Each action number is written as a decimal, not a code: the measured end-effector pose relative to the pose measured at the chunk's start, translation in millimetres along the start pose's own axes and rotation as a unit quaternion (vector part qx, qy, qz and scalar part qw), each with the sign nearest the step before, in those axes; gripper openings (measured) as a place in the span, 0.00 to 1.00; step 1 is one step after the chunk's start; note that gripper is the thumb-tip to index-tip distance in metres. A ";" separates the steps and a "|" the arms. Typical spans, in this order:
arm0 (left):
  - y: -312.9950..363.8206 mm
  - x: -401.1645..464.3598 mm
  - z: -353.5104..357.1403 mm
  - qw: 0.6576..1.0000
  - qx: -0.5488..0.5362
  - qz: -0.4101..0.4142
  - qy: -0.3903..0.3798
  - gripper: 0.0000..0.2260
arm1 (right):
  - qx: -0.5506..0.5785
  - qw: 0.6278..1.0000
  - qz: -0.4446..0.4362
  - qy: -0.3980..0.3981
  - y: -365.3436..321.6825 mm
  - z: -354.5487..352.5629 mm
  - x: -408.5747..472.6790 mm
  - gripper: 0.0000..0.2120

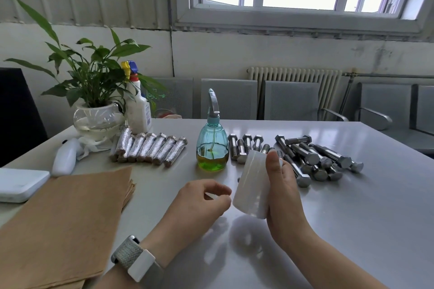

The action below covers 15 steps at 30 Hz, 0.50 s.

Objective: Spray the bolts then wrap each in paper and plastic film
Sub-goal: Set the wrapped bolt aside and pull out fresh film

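Note:
My right hand (pixel 283 191) grips a white roll of plastic film (pixel 252 185), held tilted just above the grey table (pixel 352 218). My left hand (pixel 202 202) sits beside the roll with thumb and fingertips pinched together at its left edge; whether film is between them I cannot tell. A pile of bare steel bolts (pixel 312 159) lies behind the roll at the right. A teal spray bottle (pixel 212 148) with green liquid stands in the middle. Several wrapped bolts (pixel 150 149) lie in a row at the left. A stack of brown paper (pixel 65 225) covers the near left.
A potted plant in a glass bowl (pixel 98 119) and a white spray bottle (pixel 139 105) stand at the back left. A white handheld device (pixel 64 157) and a white flat box (pixel 20 184) lie at the left edge. Grey chairs (pixel 291 101) line the far side.

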<state>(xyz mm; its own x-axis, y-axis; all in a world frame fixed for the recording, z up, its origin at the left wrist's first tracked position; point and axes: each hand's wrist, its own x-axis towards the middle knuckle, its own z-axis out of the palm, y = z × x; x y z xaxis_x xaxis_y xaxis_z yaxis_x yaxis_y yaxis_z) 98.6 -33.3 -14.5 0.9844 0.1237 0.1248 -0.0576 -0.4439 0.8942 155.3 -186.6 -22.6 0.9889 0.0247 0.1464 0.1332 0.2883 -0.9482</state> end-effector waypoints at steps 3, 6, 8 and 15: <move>-1.2 -2.6 3.6 0.999 0.009 0.016 -0.033 0.11 | -0.009 1.000 -0.008 0.000 -0.6 -0.3 -0.3 0.34; -2.1 -3.7 7.1 0.999 0.033 0.040 -0.015 0.06 | -0.025 0.999 -0.033 -0.006 -0.4 -0.3 -1.7 0.31; -3.7 -2.9 7.4 0.997 0.052 0.048 -0.006 0.04 | -0.040 0.998 -0.055 -0.016 0.1 -0.3 -1.9 0.31; -1.2 -4.6 7.3 0.996 0.069 0.055 0.011 0.05 | -0.060 0.993 -0.102 -0.022 3.4 -2.2 0.0 0.25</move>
<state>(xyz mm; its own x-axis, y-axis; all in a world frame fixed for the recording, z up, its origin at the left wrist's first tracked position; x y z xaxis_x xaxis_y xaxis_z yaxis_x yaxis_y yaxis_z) 95.4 -39.9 -19.4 0.9694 0.0854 0.2300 -0.1411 -0.5728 0.8074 156.0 -187.7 -26.5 0.9370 0.0207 0.3488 0.3400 0.1759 -0.9238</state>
